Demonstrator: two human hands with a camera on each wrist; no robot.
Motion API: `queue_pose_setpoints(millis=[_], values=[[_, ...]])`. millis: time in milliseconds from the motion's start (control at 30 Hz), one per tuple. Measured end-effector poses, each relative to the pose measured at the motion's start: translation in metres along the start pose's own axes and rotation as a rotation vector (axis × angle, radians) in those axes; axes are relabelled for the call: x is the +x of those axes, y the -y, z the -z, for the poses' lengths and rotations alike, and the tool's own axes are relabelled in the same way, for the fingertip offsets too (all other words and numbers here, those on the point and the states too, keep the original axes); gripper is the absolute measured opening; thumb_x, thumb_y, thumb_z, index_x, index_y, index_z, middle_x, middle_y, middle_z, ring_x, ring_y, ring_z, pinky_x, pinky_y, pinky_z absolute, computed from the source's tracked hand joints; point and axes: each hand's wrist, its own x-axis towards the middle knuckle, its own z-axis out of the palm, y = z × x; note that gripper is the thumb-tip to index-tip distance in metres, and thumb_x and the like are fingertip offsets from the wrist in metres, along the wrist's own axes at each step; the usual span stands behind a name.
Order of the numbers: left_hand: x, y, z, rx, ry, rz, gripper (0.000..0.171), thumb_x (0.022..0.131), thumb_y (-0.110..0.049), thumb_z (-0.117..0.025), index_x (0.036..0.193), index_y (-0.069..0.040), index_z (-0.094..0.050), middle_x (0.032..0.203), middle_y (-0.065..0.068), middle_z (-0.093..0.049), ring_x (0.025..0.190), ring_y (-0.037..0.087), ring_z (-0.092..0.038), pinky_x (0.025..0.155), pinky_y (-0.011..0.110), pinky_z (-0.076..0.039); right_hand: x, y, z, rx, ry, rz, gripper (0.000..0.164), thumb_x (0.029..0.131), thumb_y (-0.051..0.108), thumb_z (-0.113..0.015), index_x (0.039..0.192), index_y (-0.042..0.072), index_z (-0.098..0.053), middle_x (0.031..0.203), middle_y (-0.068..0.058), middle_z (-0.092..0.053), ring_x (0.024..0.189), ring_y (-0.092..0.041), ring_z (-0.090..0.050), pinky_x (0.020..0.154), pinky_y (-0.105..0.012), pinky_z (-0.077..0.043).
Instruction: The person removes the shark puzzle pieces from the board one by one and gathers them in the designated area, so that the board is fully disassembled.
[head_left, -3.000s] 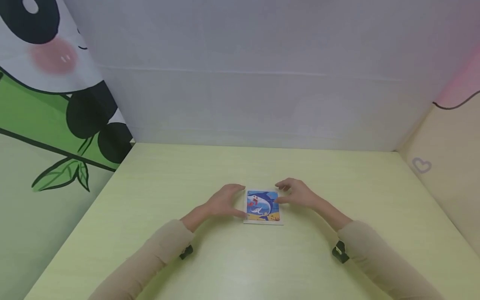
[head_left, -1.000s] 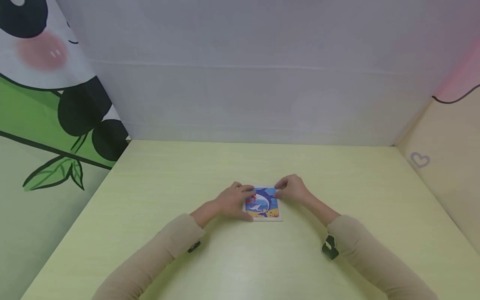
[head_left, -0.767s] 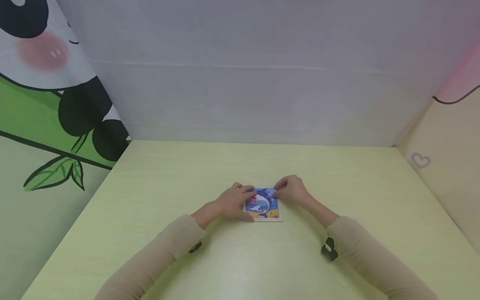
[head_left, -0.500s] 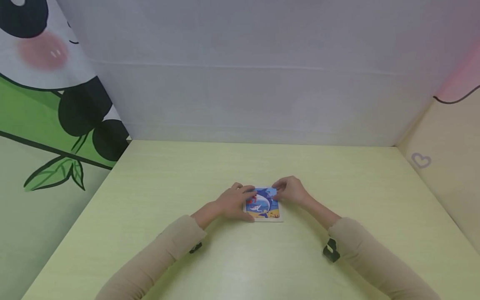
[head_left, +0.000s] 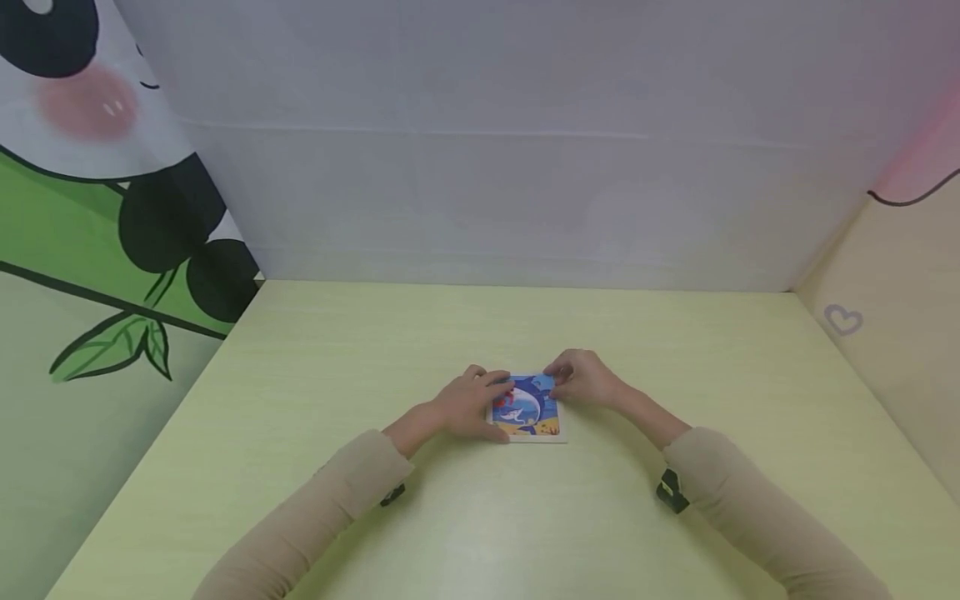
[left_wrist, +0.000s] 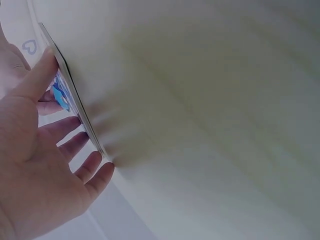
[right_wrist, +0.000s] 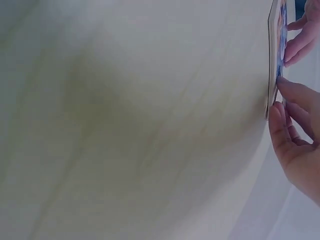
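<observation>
A small square jigsaw puzzle (head_left: 527,412) with a dolphin picture and a white border lies flat on the table. My left hand (head_left: 463,408) rests on its left side, thumb at the near corner and fingertips over the far part. In the left wrist view those fingers (left_wrist: 72,145) are spread and fairly straight along the board's edge. At the far right corner, my right hand (head_left: 585,379) pinches with thumb and fingers. A blue puzzle piece (left_wrist: 61,95) tilts up from the board at the right fingertips. The right wrist view shows the right hand (right_wrist: 297,117) close against the board's edge.
The pale yellow table (head_left: 480,517) extends around the puzzle. A grey-white cloth wall (head_left: 480,167) rises at its far edge. A cartoon-printed panel (head_left: 105,250) borders the left side, and a beige panel (head_left: 892,333) with a heart drawing borders the right.
Since three seconds ago, my left hand has moved right onto the puzzle's left side, and my right fingers have closed in at the far right corner. Over the last second both hands barely shift.
</observation>
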Motion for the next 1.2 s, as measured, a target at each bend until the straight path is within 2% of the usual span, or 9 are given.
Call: queue_pose_setpoints(millis=[233, 467, 700, 933, 1200], values=[[0.001, -0.002, 0.002, -0.003, 0.011, -0.003, 0.08, 0.076, -0.047, -0.067, 0.14, -0.009, -0.035, 0.145, 0.007, -0.029, 0.124, 0.029, -0.03, 0.097, 0.041, -0.036, 0.0, -0.003, 0.002, 0.012, -0.007, -0.035, 0.033, 0.069, 0.003, -0.075, 0.099, -0.008, -0.065, 0.088, -0.014, -0.065, 0.074, -0.018, -0.061, 0.062, -0.023, -0.052], [0.002, 0.0, 0.0, 0.006, -0.012, 0.004, 0.081, 0.075, -0.047, -0.068, 0.139, -0.01, -0.036, 0.145, 0.008, -0.03, 0.124, 0.029, -0.031, 0.098, 0.041, -0.036, -0.001, -0.001, 0.007, 0.023, -0.007, -0.014, 0.034, 0.069, 0.002, -0.074, 0.1, -0.008, -0.064, 0.086, -0.013, -0.064, 0.074, -0.018, -0.059, 0.06, -0.023, -0.051], [0.005, 0.004, -0.003, 0.005, -0.033, 0.01, 0.08, 0.074, -0.048, -0.068, 0.138, -0.009, -0.039, 0.143, 0.012, -0.031, 0.125, 0.031, -0.032, 0.099, 0.043, -0.035, -0.005, -0.002, 0.014, -0.017, -0.024, -0.026, 0.034, 0.071, 0.006, -0.074, 0.101, -0.006, -0.064, 0.09, -0.011, -0.062, 0.083, -0.021, -0.057, 0.067, -0.027, -0.05], [0.003, 0.01, -0.003, -0.01, -0.053, 0.049, 0.077, 0.073, -0.047, -0.07, 0.135, -0.011, -0.043, 0.143, 0.012, -0.032, 0.126, 0.031, -0.032, 0.101, 0.043, -0.033, -0.007, -0.016, 0.028, -0.088, -0.066, -0.044, 0.033, 0.072, 0.011, -0.075, 0.1, -0.003, -0.066, 0.091, -0.01, -0.063, 0.085, -0.023, -0.056, 0.067, -0.027, -0.047], [-0.001, 0.014, -0.002, -0.031, -0.056, 0.046, 0.079, 0.073, -0.047, -0.07, 0.137, -0.011, -0.041, 0.144, 0.014, -0.03, 0.127, 0.033, -0.03, 0.101, 0.046, -0.033, -0.014, -0.036, 0.044, -0.083, -0.086, -0.04, 0.031, 0.072, 0.007, -0.074, 0.099, -0.006, -0.066, 0.091, -0.013, -0.064, 0.083, -0.025, -0.056, 0.066, -0.027, -0.046]])
